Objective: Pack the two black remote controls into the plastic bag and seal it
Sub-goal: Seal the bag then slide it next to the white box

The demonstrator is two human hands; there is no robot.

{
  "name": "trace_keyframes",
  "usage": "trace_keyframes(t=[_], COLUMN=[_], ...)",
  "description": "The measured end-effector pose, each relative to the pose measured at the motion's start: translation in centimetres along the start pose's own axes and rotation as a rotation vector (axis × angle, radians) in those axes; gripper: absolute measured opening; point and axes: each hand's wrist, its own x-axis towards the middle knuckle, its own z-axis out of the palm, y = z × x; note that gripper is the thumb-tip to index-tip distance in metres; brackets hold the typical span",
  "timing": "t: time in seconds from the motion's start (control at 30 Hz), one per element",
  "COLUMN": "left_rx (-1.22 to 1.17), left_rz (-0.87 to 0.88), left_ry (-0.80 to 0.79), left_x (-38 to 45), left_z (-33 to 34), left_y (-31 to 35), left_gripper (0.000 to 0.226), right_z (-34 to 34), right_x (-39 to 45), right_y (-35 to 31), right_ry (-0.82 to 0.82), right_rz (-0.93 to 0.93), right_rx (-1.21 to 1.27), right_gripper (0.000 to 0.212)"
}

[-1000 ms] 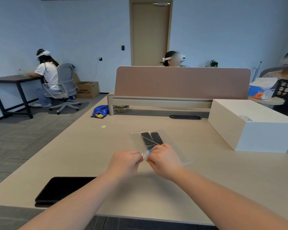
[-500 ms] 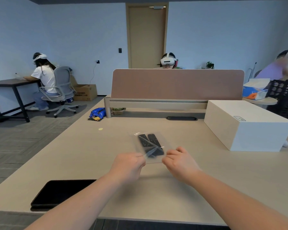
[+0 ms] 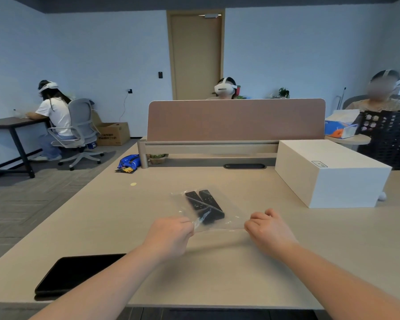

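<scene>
Two black remote controls lie side by side inside a clear plastic bag on the beige desk. The bag's near edge runs between my hands. My left hand pinches the bag's near left corner. My right hand pinches the near right corner with curled fingers. Whether the bag's mouth is closed along its whole length cannot be told.
A black tablet lies at the desk's near left edge. A large white box stands at the right. A brown partition closes the far side, with a blue snack packet beside it. People sit beyond.
My hands started together at the middle of the bag's near edge. They slid apart along it, the right hand going furthest, and now sit at opposite corners.
</scene>
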Motion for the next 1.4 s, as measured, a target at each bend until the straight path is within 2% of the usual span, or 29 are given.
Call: trace_keyframes(t=[0.2, 0.3, 0.33, 0.4, 0.5, 0.6, 0.67, 0.77, 0.8, 0.83, 0.93, 1.07, 1.13, 1.2, 1.3, 1.4], left_rx=[-0.051, -0.058, -0.056, -0.046, -0.051, -0.106, -0.155, -0.259, -0.324, -0.39, -0.504, -0.601, -0.673, -0.709, -0.696, -0.724], left_rz=[-0.008, 0.01, 0.022, 0.045, 0.04, 0.082, 0.112, -0.03, -0.124, -0.21, -0.45, -0.684, -0.719, -0.68, -0.597, -0.572], left_ry=[-0.016, -0.028, -0.039, -0.057, -0.087, -0.127, -0.229, -0.295, -0.288, -0.275, -0.267, -0.387, -0.407, -0.4, -0.361, -0.342], left_x=[-0.5, -1.1, -1.3, -1.6, -1.7, -2.0, -2.2, -2.3, -2.2, -1.8, -0.1, 2.5, 3.9, 5.2, 6.8, 8.0], left_z=[0.3, 1.0, 1.1, 1.4, 1.6, 1.4, 0.9, 0.2, 0.3, 0.4, 1.3, 3.2, 3.9, 4.5, 5.2, 6.6], left_y=[-0.1, -0.2, -0.3, -0.2, -0.2, -0.5, -0.6, -0.9, -1.0, -1.0, -0.8, -0.3, 0.1, 0.7, 1.5, 1.4], left_gripper=[0.011, 0.012, 0.013, 0.013, 0.017, 0.006, 0.033, 0.085, 0.091, 0.086, 0.053, 0.063, 0.068, 0.068, 0.058, 0.058], right_z=[0.8, 0.2, 0.0, -0.2, -0.6, -0.6, -0.5, -0.4, -0.3, -0.2, -0.4, -0.3, 0.0, 0.6, 1.6, 2.8], right_x=[-1.3, -1.6, -1.7, -1.9, -2.0, -2.1, -2.2, -1.9, -1.5, -1.1, 0.8, 3.9, 5.2, 6.2, 7.2, 8.1], right_y=[1.3, 1.1, 1.0, 0.6, 0.2, 0.0, 0.2, 0.8, 1.0, 1.1, 1.2, 0.3, -0.4, -1.0, -1.6, -1.3], right_ry=[-0.101, -0.173, -0.218, -0.293, -0.295, -0.328, -0.354, -0.348, -0.339, -0.327, -0.295, -0.264, -0.286, -0.309, -0.344, -0.346], right_rz=[0.094, 0.111, 0.122, 0.146, 0.154, 0.155, 0.191, 0.306, 0.364, 0.432, 0.638, 0.772, 0.812, 0.802, 0.712, 0.656], right_rx=[0.062, 0.112, 0.102, 0.125, 0.175, 0.242, 0.322, 0.45, 0.494, 0.554, 0.78, 0.962, 1.018, 1.029, 0.996, 1.01], right_gripper=[0.037, 0.015, 0.015, 0.022, 0.026, 0.032, 0.043, 0.056, 0.056, 0.053, 0.045, 0.039, 0.045, 0.051, 0.051, 0.052])
